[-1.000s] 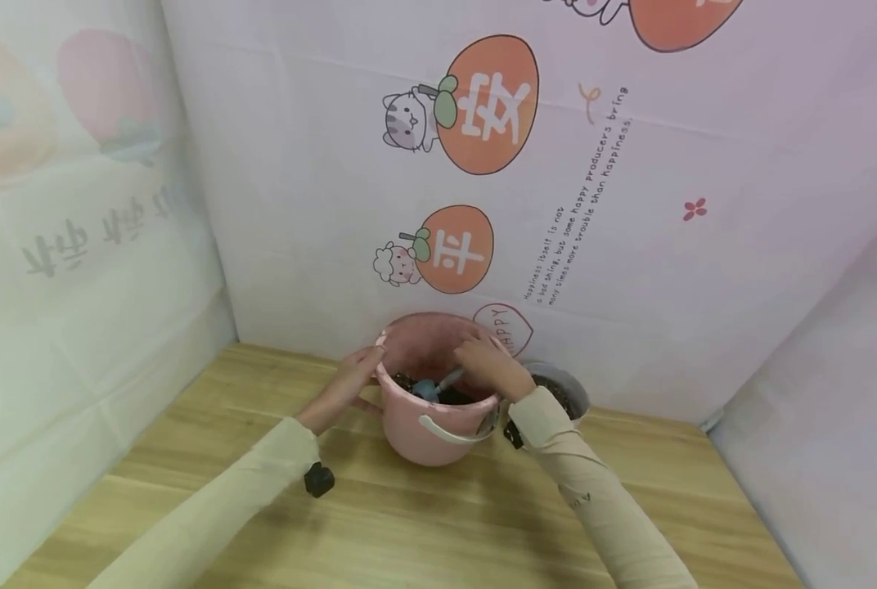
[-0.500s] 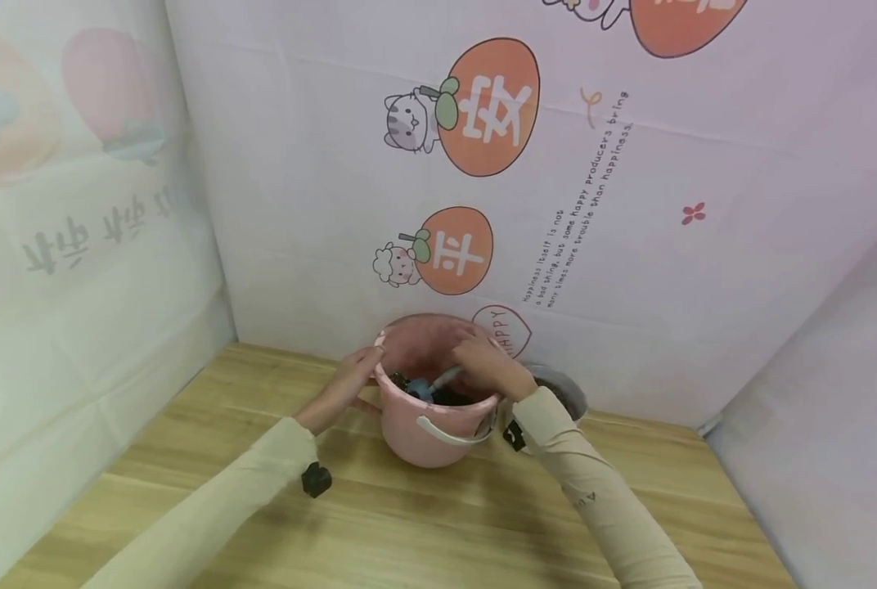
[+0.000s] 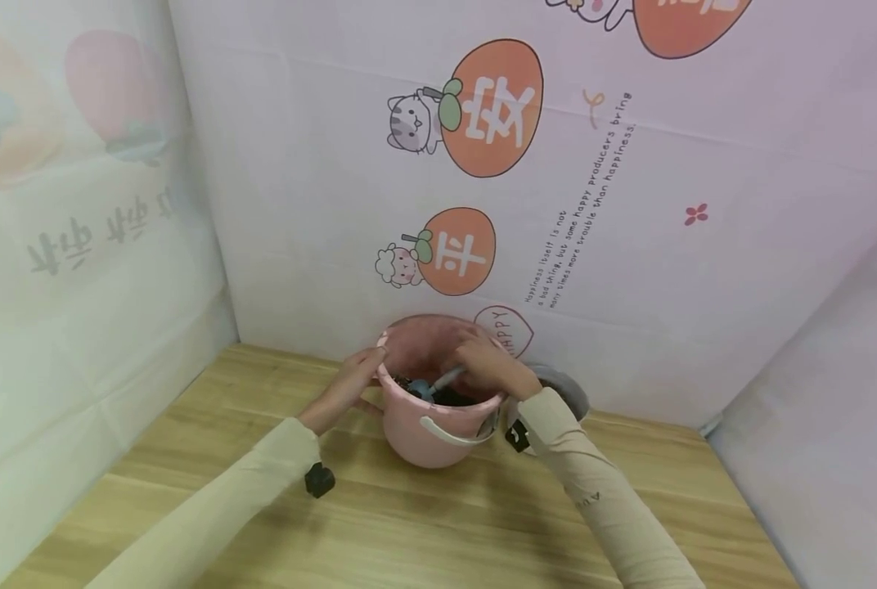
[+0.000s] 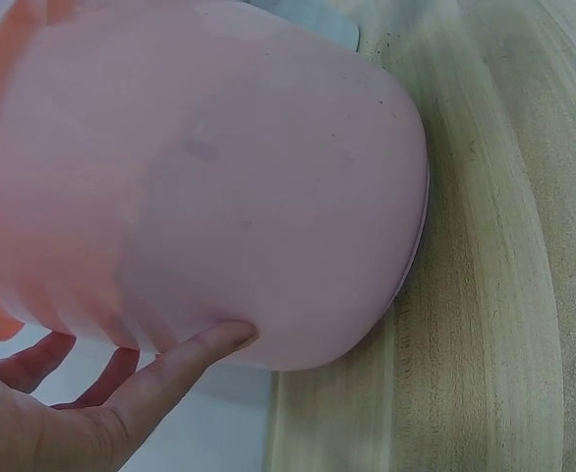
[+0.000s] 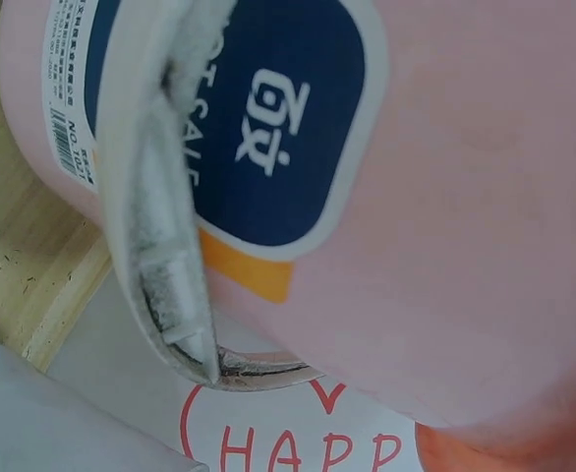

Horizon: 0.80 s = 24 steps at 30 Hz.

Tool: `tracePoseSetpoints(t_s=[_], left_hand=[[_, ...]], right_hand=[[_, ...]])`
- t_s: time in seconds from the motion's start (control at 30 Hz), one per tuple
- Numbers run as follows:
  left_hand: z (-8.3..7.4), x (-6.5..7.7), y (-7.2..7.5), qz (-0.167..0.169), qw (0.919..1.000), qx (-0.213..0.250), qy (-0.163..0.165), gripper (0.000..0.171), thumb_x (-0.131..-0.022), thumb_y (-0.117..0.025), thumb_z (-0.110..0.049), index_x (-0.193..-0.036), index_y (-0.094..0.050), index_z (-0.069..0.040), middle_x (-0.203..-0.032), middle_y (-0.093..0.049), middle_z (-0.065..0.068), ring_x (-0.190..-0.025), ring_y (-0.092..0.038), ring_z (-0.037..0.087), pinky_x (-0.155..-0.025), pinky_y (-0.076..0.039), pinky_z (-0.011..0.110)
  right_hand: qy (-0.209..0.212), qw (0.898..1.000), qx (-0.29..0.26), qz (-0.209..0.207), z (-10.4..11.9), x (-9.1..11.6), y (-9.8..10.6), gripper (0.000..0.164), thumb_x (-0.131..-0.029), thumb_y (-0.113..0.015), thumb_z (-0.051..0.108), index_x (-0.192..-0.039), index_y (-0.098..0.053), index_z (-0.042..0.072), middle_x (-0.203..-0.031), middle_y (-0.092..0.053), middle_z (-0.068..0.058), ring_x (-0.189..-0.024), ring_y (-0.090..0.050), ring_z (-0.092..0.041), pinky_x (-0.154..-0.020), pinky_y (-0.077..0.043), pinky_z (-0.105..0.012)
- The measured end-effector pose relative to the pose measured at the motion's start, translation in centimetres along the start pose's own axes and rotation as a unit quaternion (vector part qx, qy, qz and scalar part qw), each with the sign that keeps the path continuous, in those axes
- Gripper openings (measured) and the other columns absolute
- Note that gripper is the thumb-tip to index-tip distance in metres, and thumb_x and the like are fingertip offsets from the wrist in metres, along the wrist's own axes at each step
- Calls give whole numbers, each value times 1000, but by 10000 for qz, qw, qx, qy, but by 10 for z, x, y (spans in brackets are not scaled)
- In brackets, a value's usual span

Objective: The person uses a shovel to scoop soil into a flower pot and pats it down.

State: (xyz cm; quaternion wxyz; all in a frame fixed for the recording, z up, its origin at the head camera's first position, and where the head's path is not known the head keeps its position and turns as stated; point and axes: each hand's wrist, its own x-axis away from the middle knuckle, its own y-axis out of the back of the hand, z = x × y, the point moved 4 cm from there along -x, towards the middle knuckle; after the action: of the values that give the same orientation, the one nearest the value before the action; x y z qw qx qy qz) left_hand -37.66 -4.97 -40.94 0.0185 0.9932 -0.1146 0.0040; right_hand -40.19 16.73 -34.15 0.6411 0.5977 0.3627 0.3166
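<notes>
A pink bucket (image 3: 434,446) stands on the wooden table with dark soil (image 3: 455,397) inside. My left hand (image 3: 346,386) grips its left rim. In the left wrist view a fingertip of this hand (image 4: 106,413) presses the outer wall of the bucket (image 4: 239,167). Reaching over the right rim, my right hand (image 3: 488,366) holds the pale handle of a small trowel, whose blue blade (image 3: 421,390) rests at the soil. The fingertips of the right hand are hidden inside the bucket. Only the bucket's labelled side (image 5: 465,197) shows in the right wrist view, without the hand.
A grey pot (image 3: 569,391) stands right of the bucket, partly behind my right forearm. The bucket's white carrying handle (image 3: 446,432) hangs down in front. Printed white cloth (image 3: 321,204) rises behind the table (image 3: 394,532) and along both sides.
The trowel's blue blade has shifted slightly left within the bucket, and my right hand keeps its hold. The left hand and the bucket stay in place.
</notes>
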Motion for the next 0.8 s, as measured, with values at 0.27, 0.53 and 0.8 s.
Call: tracePoseSetpoints(t_s=[0.27, 0.53, 0.8], left_hand=[[-2, 1, -1, 20, 10000, -7, -16, 66, -110, -45, -43, -158, -38, 0, -163, -35, 25, -136, -51, 51, -73, -68, 54], [-4, 3, 6, -116, 9999, 16, -56, 56, -110, -46, -43, -142, -50, 3, -156, -43, 26, -131, -55, 49, -70, -68, 54], [-1, -1, 4, 48, 9999, 59, -71, 64, -110, -45, -42, -157, -40, 1, -162, -36, 26, -136, -51, 53, -73, -68, 54]], right_hand=[[74, 10000, 10, -20, 0, 1, 1, 28, -82, -77, -8, -96, -84, 15, -90, -79, 2, -99, -72, -18, -105, -55, -43], [249, 9990, 186, -332, 2, -7, 3, 20, -81, -80, -5, -88, -82, 14, -87, -78, 3, -105, -68, -22, -111, -49, -47], [484, 9981, -297, -220, -7, -4, 4, 20, -83, -79, -4, -93, -82, 14, -92, -78, 0, -103, -69, -21, -101, -56, -42]])
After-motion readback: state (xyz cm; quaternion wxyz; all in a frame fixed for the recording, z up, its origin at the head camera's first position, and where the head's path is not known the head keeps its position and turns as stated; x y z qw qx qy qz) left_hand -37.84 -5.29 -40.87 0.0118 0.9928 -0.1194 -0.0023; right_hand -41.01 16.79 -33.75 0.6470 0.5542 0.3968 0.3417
